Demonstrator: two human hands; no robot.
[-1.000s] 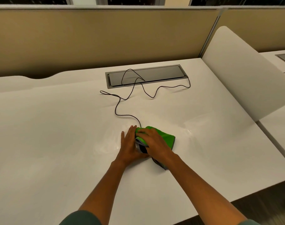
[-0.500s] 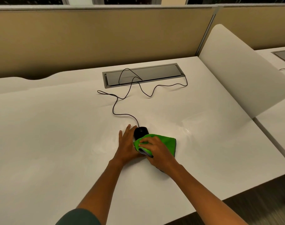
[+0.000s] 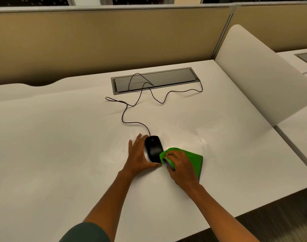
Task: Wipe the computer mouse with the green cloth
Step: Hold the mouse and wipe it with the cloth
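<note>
A black wired computer mouse (image 3: 154, 148) lies on the white desk (image 3: 62, 145), its top uncovered. My left hand (image 3: 138, 156) lies flat against the mouse's left side, fingers together along it and thumb curled under its near end. The green cloth (image 3: 192, 159) is bunched on the desk at the mouse's near right corner. My right hand (image 3: 179, 165) is closed on the cloth, pressing it against the mouse's rear right edge. The mouse cable (image 3: 131, 119) runs away toward the back of the desk.
The cable loops across the desk to a grey cable hatch (image 3: 154, 80) near the tan partition wall (image 3: 105, 42). A white rounded divider panel (image 3: 264, 81) stands on the right, with a second desk (image 3: 297, 126) beyond it. The desk's front edge runs close to my right forearm.
My right hand has dragged the cloth off the mouse toward the near right, so the mouse's black top now shows. My left hand has stayed against the mouse's left side.
</note>
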